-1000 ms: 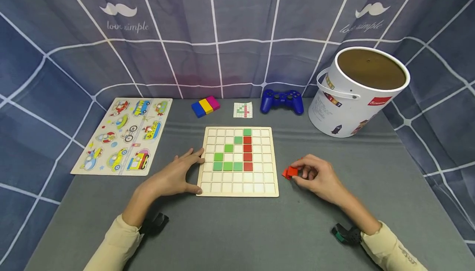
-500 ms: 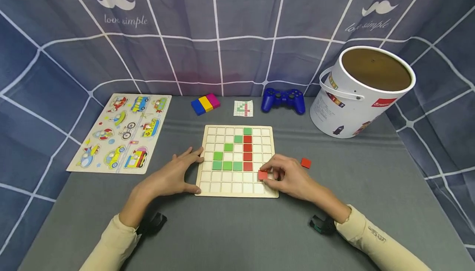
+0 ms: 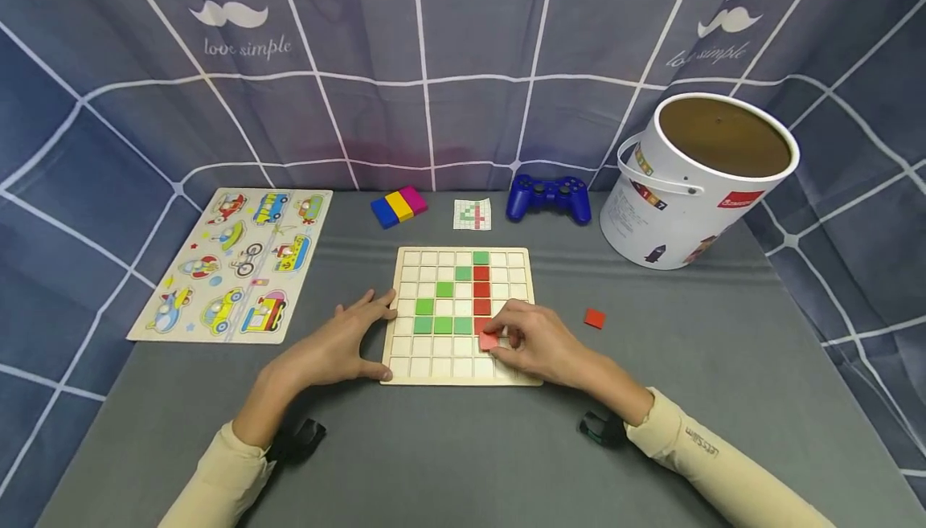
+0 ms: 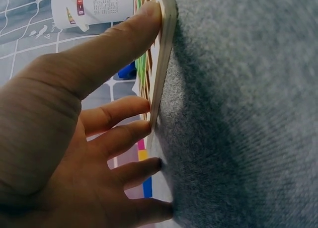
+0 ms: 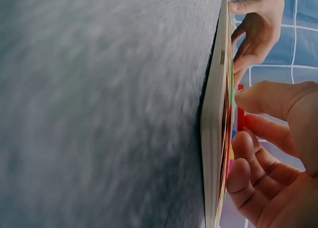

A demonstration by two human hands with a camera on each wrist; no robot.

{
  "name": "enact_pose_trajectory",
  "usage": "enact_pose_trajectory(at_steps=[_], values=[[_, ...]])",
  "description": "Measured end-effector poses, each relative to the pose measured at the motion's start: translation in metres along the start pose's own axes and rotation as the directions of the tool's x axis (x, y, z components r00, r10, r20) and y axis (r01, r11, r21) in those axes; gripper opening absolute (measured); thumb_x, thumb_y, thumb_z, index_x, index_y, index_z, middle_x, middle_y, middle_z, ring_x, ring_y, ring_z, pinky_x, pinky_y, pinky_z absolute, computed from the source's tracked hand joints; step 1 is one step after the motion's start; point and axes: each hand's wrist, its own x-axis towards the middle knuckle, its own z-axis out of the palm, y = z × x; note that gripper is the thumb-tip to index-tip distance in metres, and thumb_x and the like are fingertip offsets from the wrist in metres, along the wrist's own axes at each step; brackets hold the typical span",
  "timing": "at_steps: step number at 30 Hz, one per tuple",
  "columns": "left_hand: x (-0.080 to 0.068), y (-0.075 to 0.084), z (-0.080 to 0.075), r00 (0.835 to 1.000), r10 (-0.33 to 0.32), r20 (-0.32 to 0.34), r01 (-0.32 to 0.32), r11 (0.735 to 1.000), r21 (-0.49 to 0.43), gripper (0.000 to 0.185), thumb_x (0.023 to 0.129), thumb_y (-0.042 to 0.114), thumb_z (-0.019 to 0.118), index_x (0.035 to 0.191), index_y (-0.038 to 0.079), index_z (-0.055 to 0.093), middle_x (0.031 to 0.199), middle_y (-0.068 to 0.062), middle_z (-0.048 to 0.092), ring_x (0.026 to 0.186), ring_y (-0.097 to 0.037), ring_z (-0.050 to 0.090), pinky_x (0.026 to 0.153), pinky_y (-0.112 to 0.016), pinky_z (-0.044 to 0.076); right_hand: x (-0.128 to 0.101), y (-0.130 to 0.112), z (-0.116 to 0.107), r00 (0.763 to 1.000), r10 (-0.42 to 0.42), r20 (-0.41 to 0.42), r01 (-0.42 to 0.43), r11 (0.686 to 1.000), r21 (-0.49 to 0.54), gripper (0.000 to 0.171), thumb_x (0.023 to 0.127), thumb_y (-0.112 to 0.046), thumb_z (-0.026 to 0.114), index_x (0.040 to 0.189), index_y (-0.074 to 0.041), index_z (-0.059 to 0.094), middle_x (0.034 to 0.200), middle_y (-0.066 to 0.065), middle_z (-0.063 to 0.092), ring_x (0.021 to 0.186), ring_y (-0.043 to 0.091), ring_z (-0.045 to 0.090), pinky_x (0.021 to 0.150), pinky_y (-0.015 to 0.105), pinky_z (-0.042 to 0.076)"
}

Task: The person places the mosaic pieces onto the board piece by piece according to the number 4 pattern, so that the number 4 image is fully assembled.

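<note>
Far left on the grey table (image 3: pixel 463 448) lies the vehicle puzzle (image 3: pixel 235 264), seen only by the head camera. Next comes the left hand (image 3: pixel 340 343), fingers spread and fairly straight, thumb and fingertips touching the left edge of the grid board (image 3: pixel 463 367). The left wrist view confirms it close up: thumb (image 4: pixel 134 34) flat against the board's rim, the other fingers apart beside it, nothing gripped. On the board sit green tiles (image 3: pixel 434 324) and a column of red tiles (image 3: pixel 481 291). Just below that column the right hand (image 3: pixel 535 343) pinches a red tile (image 3: pixel 489 341) between thumb and fingertips, held over the board's lower rows; whether it touches the board cannot be told. The right wrist view shows the board edge-on, curled fingers (image 5: pixel 258 153) beside it, the tile only a red sliver, the picture blurred. Further right, a spare red tile (image 3: pixel 595 318) lies alone on the table, then the white bucket (image 3: pixel 687 190).
</note>
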Motion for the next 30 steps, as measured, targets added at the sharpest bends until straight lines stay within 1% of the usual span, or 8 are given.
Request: enact_pose_trajectory(at_steps=[3,6,14,21,26,30], values=[[0.000,0.001,-0.002,1.000,0.002,-0.010,-0.002,1.000,0.005,0.084,0.068,0.028,0.094,0.137,0.003,0.054,0.163,-0.012,0.025,0.149,-0.042,0.014,0.108,-0.076,0.010,0.004,-0.002,0.001,1.000,-0.012,0.014,0.012,1.000,-0.026,0.020,0.081,-0.012,0.081,0.099,-0.014,0.075,0.086,-0.006,0.062,0.069,0.008,0.057,0.060,0.023,0.045],[0.000,0.002,-0.002,1.000,0.003,-0.008,-0.003,1.000,0.011,0.084,0.069,0.029,0.093,0.138,0.003,0.054,0.163,-0.013,0.025,0.149,-0.042,0.014,0.108,-0.076,0.011,0.005,-0.005,0.003,1.000,-0.003,0.028,0.004,0.999,-0.049,0.021,0.080,-0.012,0.081,0.100,-0.014,0.075,0.086,-0.006,0.062,0.069,0.008,0.057,0.061,0.024,0.045],[-0.003,0.001,0.006,1.000,-0.025,0.003,0.025,1.000,0.001,0.084,0.069,0.029,0.094,0.138,0.004,0.054,0.164,-0.010,0.024,0.150,-0.040,0.013,0.109,-0.074,0.009,0.005,-0.008,0.006,0.996,0.033,0.080,-0.028,0.997,-0.066,0.021,0.079,-0.014,0.082,0.099,-0.016,0.076,0.082,-0.006,0.060,0.065,0.007,0.055,0.060,0.023,0.045],[-0.002,0.002,0.001,1.000,-0.019,-0.005,0.019,1.000,0.012,0.083,0.069,0.028,0.094,0.138,0.002,0.054,0.163,-0.012,0.025,0.149,-0.040,0.014,0.109,-0.075,0.010,0.009,-0.010,0.003,0.995,0.039,0.088,-0.032,0.996,-0.081,0.021,0.078,-0.013,0.083,0.097,-0.014,0.076,0.083,-0.007,0.063,0.066,0.007,0.056,0.062,0.024,0.045],[-0.002,0.004,0.000,1.000,-0.016,-0.003,0.016,1.000,0.020,0.083,0.069,0.028,0.093,0.137,0.002,0.054,0.163,-0.013,0.025,0.149,-0.041,0.014,0.108,-0.075,0.011,0.007,-0.010,-0.002,0.996,0.042,0.082,-0.034,0.994,-0.099,0.021,0.078,-0.017,0.084,0.098,-0.016,0.075,0.084,-0.008,0.063,0.070,0.008,0.057,0.061,0.024,0.045],[-0.002,0.005,0.000,1.000,-0.020,0.000,0.020,1.000,0.015,0.084,0.069,0.028,0.094,0.138,0.002,0.054,0.163,-0.012,0.025,0.149,-0.041,0.014,0.109,-0.074,0.011,-0.004,-0.005,-0.014,0.997,0.066,0.031,-0.063,0.994,-0.095,0.024,0.077,-0.020,0.086,0.098,-0.014,0.075,0.081,-0.005,0.062,0.070,0.011,0.059,0.061,0.026,0.046]])
